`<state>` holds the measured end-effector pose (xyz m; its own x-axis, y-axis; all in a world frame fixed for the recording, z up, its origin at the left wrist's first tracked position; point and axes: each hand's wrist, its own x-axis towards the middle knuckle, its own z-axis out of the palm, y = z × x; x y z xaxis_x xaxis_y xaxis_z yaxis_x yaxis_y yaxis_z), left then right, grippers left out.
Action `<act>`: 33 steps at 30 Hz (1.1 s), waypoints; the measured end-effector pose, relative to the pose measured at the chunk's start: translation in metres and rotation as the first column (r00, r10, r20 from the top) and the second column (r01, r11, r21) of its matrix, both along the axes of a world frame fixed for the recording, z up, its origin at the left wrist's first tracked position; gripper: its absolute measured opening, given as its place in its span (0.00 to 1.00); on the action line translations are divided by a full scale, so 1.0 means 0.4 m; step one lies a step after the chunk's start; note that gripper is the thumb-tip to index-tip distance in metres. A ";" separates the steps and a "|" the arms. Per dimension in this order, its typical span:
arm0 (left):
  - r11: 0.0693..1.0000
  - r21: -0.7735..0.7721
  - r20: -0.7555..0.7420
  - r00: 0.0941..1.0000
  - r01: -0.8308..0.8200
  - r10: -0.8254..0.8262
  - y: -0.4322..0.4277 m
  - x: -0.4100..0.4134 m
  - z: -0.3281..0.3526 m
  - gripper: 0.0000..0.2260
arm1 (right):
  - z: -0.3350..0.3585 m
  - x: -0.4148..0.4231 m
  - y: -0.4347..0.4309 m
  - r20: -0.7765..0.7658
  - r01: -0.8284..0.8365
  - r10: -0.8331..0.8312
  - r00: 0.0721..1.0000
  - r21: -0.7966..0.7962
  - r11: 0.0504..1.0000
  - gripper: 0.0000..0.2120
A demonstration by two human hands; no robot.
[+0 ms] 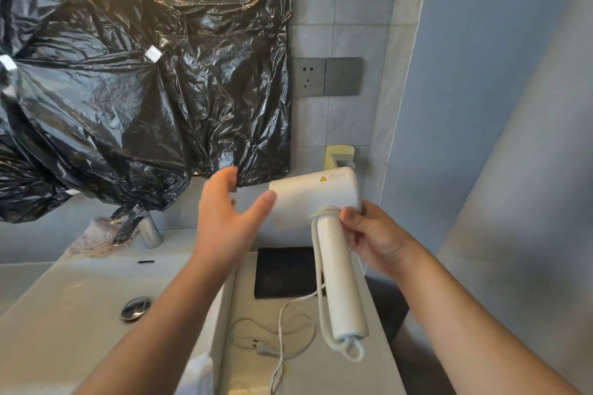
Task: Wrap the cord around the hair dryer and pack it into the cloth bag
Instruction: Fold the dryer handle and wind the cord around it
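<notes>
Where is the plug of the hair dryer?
The plug lies on the white counter, right of the sink, below the hair dryer.

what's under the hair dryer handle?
Under the hair dryer handle: white counter, a dark mat and loose cord with its plug. The handle covers the mat's right edge.

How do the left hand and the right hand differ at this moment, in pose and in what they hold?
The right hand is closed on the hair dryer where the handle meets the body; the left hand holds nothing. The left hand is open with fingers spread, its thumb near the dryer's barrel; the right hand's fingers are curled. The cord has one turn by the right hand; none reaches the left. Both are bare and raised above the counter.
</notes>
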<state>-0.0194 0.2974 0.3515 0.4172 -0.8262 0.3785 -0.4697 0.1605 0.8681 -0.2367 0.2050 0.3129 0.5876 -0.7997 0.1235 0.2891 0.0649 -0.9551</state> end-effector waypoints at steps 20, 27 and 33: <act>0.782 0.135 -0.195 0.790 0.608 -0.581 -0.003 -0.186 -0.016 0.40 | 0.052 -0.138 0.033 -0.206 -0.238 0.207 0.956 -0.139 0.961 0.33; 0.884 0.076 -0.409 0.823 0.461 -0.394 0.010 -0.197 -0.060 0.36 | -0.041 -0.110 0.050 -0.005 -0.015 0.015 1.000 0.059 0.998 0.08; 0.959 0.070 -0.462 0.861 0.274 -0.212 0.018 -0.166 -0.132 0.30 | -0.113 -0.003 0.127 0.036 0.194 -0.202 0.979 0.169 0.966 0.09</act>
<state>-0.0856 0.3047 0.2988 0.2955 -0.9516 0.0841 0.0115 0.0916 0.9957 -0.2377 0.2559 0.2679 0.4116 -0.9113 0.0076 0.3614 0.1556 -0.9193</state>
